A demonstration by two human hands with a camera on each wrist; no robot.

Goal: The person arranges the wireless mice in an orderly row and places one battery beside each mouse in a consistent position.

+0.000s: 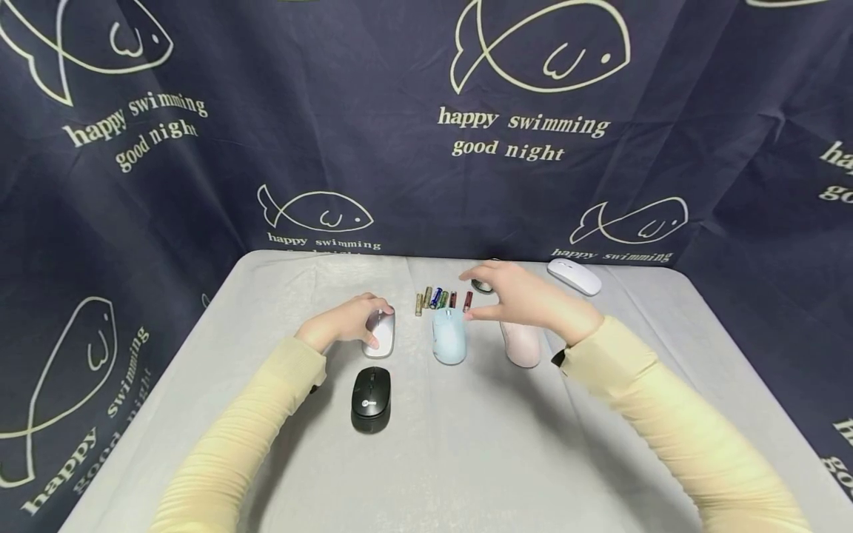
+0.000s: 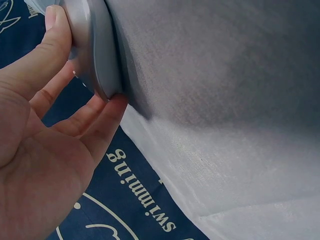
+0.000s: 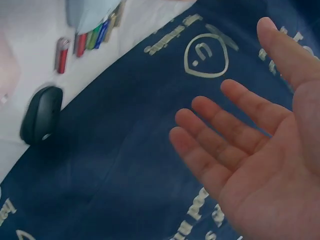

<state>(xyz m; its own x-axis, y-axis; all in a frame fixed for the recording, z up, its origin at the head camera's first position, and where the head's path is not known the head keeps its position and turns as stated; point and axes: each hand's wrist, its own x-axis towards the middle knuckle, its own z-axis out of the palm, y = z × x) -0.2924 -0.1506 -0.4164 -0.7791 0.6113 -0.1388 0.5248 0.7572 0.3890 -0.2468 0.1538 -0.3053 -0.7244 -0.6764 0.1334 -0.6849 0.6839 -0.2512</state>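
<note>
At nine o'clock from the pale blue mouse (image 1: 449, 338) on the counter (image 1: 426, 459), the silver mouse (image 1: 384, 333) is in the person's left grip (image 1: 346, 320). The thumb and fingers pinch it; I cannot tell if it is lifted. The right grip (image 1: 516, 292) hangs at two o'clock from the pale blue mouse, its fingers spread apart. It hides part of the pink mouse (image 1: 523, 346) at three o'clock and part of the small dark mouse (image 3: 42, 115) at one o'clock. Little batteries (image 1: 436, 297) lie at twelve o'clock, the black mouse (image 1: 370, 392) at eight, and the white mouse (image 1: 574, 277) farther off at two.
</note>
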